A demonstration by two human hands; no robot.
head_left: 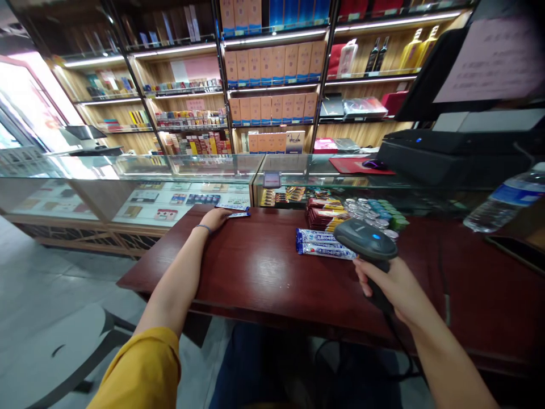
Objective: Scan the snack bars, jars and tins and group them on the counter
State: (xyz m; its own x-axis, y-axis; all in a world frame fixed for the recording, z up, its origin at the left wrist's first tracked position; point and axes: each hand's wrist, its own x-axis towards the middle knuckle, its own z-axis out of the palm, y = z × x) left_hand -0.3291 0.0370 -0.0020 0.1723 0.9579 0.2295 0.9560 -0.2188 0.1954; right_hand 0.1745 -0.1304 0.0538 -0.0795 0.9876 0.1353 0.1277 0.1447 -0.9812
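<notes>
My right hand [388, 283] is wrapped round the handle of a dark barcode scanner [366, 240], whose head points at two blue-and-white candy packs [320, 243] lying on the dark red wooden table [264, 272]. Stretched out to the far left end of the table, my left hand [215, 218] rests with its fingers on a small blue packet [235, 211]. A thin band circles that wrist.
Red snack bars [323, 211] and small round tins [374, 211] are stacked at the table's back edge. A water bottle [504, 201] lies at the right. Glass counters [170, 170], a register [451, 153] and stocked shelves stand behind. A chair [63, 352] is at lower left.
</notes>
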